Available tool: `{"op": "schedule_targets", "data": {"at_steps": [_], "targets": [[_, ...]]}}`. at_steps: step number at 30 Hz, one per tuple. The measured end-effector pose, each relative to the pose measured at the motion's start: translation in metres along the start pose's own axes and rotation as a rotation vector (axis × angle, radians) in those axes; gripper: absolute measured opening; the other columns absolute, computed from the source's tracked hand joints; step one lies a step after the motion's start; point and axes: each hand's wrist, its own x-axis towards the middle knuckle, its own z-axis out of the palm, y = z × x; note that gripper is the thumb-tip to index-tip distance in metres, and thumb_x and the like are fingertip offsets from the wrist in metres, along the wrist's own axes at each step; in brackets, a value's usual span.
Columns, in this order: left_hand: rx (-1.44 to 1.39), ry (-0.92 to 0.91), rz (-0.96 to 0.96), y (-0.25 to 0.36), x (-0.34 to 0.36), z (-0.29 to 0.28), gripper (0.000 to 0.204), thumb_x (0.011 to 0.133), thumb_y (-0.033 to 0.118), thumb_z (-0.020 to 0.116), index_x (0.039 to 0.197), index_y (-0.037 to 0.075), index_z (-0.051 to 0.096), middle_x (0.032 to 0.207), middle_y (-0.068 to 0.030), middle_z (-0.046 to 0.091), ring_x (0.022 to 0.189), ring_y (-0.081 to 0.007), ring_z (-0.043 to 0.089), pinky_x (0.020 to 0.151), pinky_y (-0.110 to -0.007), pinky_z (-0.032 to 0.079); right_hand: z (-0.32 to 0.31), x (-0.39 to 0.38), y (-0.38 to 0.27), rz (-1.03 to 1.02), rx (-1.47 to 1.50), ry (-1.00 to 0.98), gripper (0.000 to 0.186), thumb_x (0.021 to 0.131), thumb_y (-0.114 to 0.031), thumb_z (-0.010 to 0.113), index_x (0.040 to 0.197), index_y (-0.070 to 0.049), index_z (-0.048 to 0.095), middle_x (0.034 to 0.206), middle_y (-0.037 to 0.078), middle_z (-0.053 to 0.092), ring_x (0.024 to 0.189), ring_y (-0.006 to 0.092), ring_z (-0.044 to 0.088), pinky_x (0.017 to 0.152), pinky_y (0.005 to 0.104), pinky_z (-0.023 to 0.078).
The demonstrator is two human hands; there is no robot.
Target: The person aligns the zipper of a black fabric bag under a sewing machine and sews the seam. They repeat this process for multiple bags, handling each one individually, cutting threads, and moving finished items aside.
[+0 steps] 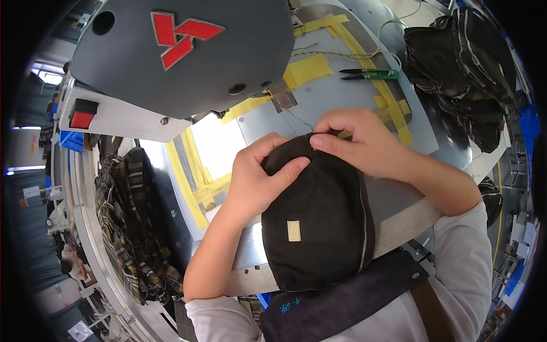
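Observation:
A dark brown-black fabric bag piece (pixel 325 245) lies at the table's front edge, close to my body. A silver zipper (pixel 363 228) runs down its right side, and a small cream patch (pixel 293 231) sits on its face. My left hand (pixel 256 185) grips the far left part of the bag, thumb on top and fingers beneath. At the far edge my right hand (pixel 364 142) pinches the fabric between thumb and fingers. Thin threads trail from that edge toward the sewing machine's needle area (pixel 282 97). The fingertips under the fabric are hidden.
The grey sewing machine head (pixel 188 62) overhangs the far left, with a red switch (pixel 82 117) beside it. Green-handled thread snips (pixel 376 74) lie on the taped work plate (pixel 333 108). Dark zippered bags (pixel 456 74) are heaped at right; plaid fabric pieces (pixel 137 228) hang at left.

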Motion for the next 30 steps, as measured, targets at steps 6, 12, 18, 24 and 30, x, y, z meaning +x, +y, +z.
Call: {"op": "schedule_targets", "data": {"at_steps": [6,12,18,24,30], "targets": [[0.055,0.040,0.160,-0.011,0.002,0.002,0.015,0.079,0.004,0.073,0.090,-0.002,0.065,0.081,-0.0011,0.053,0.068,-0.0086,0.050,0.061,-0.023,0.040,-0.002,0.004,-0.001,0.105,0.120,-0.069,0.023,0.095,-0.021,0.060,0.091,0.001,0.063,0.078,-0.002,0.057,0.075,0.0046,0.050,0.066,0.0227,0.042],[0.013,0.016,0.113,-0.010,0.003,0.002,0.013,0.081,0.005,0.072,0.089,-0.001,0.064,0.081,-0.0003,0.054,0.069,-0.0074,0.050,0.062,-0.022,0.040,0.001,0.004,0.007,0.109,0.181,-0.048,0.024,0.094,-0.023,0.061,0.092,0.001,0.065,0.076,0.001,0.061,0.072,0.0068,0.052,0.065,0.0247,0.043],[-0.034,0.012,0.111,-0.013,0.001,0.001,0.012,0.083,0.008,0.072,0.088,0.000,0.064,0.080,0.0002,0.054,0.071,-0.0067,0.050,0.064,-0.022,0.041,0.000,-0.002,0.004,0.102,0.270,-0.054,0.018,0.092,-0.017,0.064,0.098,-0.001,0.062,0.090,0.000,0.062,0.084,0.0057,0.056,0.075,0.0227,0.046],[-0.060,0.007,0.082,-0.010,0.001,0.004,0.012,0.085,0.009,0.071,0.087,0.000,0.064,0.079,0.0009,0.054,0.071,-0.0064,0.050,0.065,-0.022,0.040,0.008,0.001,0.011,-0.043,0.289,0.062,0.019,0.088,-0.018,0.069,0.096,0.000,0.065,0.082,0.002,0.063,0.073,0.0070,0.055,0.067,0.0233,0.046],[-0.062,-0.036,0.024,-0.011,0.003,0.001,0.014,0.087,0.012,0.070,0.086,0.000,0.063,0.078,0.0017,0.054,0.072,-0.0060,0.050,0.066,-0.021,0.041,0.004,0.008,0.006,0.055,0.277,0.004,0.018,0.089,-0.018,0.067,0.092,0.000,0.066,0.081,0.001,0.064,0.072,0.0067,0.054,0.066,0.0233,0.045]]}}
